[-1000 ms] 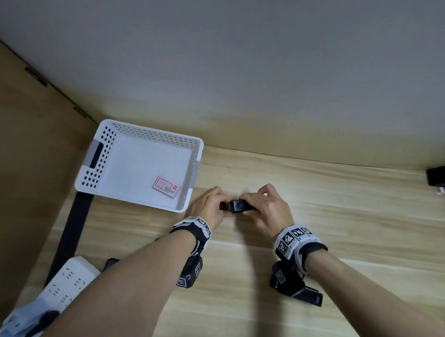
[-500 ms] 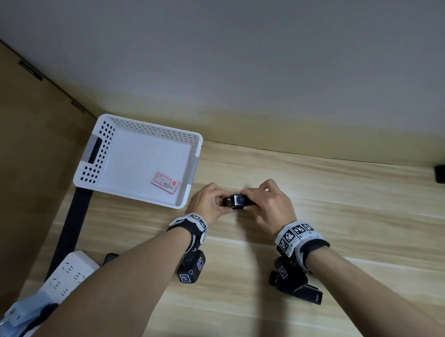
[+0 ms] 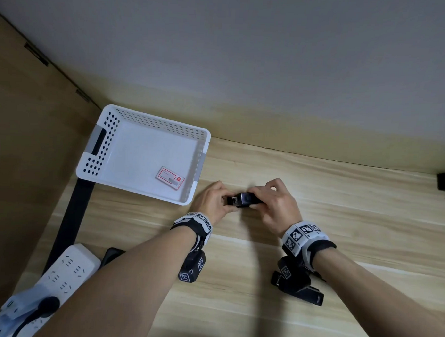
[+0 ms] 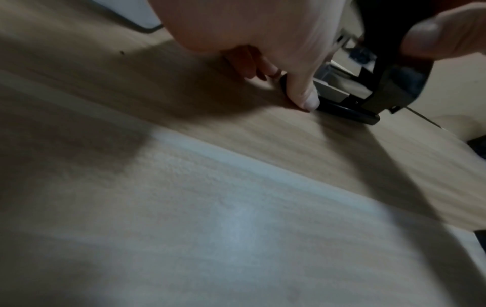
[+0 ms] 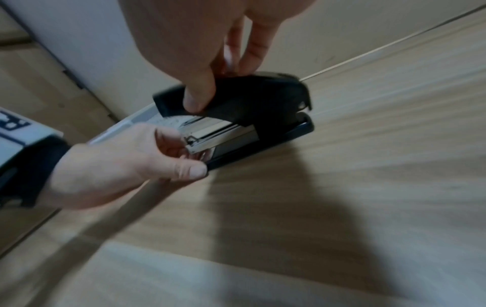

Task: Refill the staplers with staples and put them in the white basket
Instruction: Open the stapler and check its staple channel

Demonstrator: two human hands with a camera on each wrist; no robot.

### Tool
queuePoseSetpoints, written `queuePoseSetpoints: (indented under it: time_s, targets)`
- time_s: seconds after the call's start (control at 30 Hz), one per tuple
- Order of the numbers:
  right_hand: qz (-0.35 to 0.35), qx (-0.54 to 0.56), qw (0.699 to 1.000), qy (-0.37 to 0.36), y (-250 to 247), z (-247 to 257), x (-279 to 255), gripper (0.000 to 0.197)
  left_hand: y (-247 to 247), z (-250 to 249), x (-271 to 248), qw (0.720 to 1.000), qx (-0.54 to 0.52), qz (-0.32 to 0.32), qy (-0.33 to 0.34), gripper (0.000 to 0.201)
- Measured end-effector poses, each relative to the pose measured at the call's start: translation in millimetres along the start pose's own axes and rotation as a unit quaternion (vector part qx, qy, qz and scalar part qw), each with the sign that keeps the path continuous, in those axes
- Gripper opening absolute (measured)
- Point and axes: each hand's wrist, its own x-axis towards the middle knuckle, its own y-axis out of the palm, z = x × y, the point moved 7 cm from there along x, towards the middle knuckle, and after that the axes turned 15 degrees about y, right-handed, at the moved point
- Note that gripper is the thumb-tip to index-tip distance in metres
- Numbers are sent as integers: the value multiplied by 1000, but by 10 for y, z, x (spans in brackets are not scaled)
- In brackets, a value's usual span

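- Power strip lying nearest, at the table's left edge.
- Left hand is pinching the stapler's base and metal magazine; right hand is gripping the raised black top.
- Advisable: keeping the base pressed flat while closing the top squarely.
- White basket is waiting beyond, just left of the stapler.
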Motion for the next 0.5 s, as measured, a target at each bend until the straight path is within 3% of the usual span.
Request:
queuePoseSetpoints:
  time_s: [0.3, 0.43, 0.5]
  targets:
    - [1, 55, 998, 17, -61, -115, -35, 33, 38, -78, 48, 999, 39, 27, -9, 34]
    - [24, 14, 999, 30, -173, -193, 35, 49, 49, -91, 87, 999, 31, 36, -7, 33]
    - [31, 22, 996, 78, -237, -389, 24, 63, 54, -85, 94, 999, 26, 39, -10, 30]
